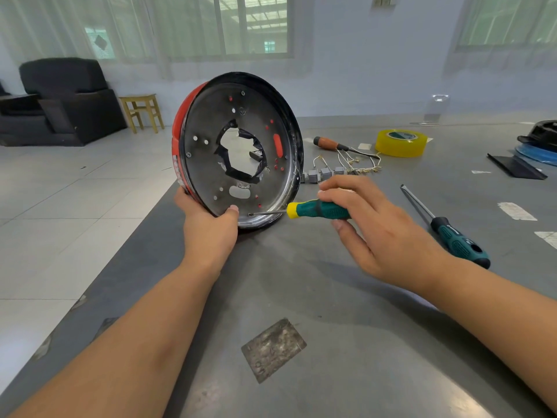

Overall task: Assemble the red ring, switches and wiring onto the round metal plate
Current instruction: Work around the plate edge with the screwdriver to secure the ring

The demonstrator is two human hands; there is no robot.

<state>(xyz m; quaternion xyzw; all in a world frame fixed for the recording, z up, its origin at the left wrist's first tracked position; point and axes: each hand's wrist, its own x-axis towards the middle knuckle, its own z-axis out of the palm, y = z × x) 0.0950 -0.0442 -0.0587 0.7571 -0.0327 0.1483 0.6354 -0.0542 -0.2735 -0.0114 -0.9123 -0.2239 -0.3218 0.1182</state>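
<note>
Standing on edge on table (301,297): round metal plate (211,164), red ring (177,128) behind. Left hand (208,230) grips lower rim; right hand (370,224) pinches green screwdriver (313,209), tip at plate rim. Switches (324,173) and wiring (358,164) lie just beyond.

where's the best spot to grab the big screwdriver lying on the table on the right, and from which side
Take the larger screwdriver by its thick green and black handle, the end nearer the person, coming down from above. It lies flat on the table with free space on both sides, and the thin bare shaft points away, offering little to hold. The right hand, which now holds the small screwdriver, is nearest.
</note>
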